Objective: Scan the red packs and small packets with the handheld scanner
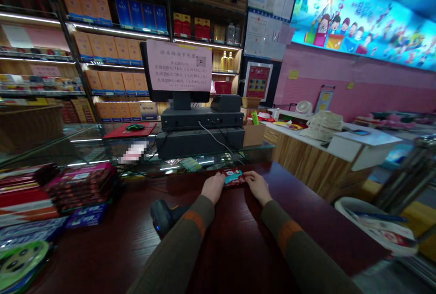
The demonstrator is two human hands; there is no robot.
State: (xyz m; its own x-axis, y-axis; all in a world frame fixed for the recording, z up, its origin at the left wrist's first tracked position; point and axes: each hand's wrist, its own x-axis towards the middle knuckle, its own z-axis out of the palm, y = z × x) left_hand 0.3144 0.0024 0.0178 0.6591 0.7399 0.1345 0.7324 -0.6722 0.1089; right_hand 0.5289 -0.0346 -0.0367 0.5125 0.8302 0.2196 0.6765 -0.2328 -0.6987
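Observation:
Both my arms reach forward over a dark red wooden counter (235,239). Between my hands, near the counter's far edge, is a small red snack packet (233,176) with a turquoise label. My left hand (214,186) grips its left end, fingers closed on it. The right end is pinched by the fingers of my right hand (258,186). Left of my left forearm lies a black barcode scanner (163,217) with a small blue light; my sleeve hides part of it.
Stacked dark red packets (83,187) and blue packets (85,216) lie at left, near a green round package (22,262). Beyond the counter stand a glass display case (204,162) and a cash register (200,123). A white bin (374,226) stands at right.

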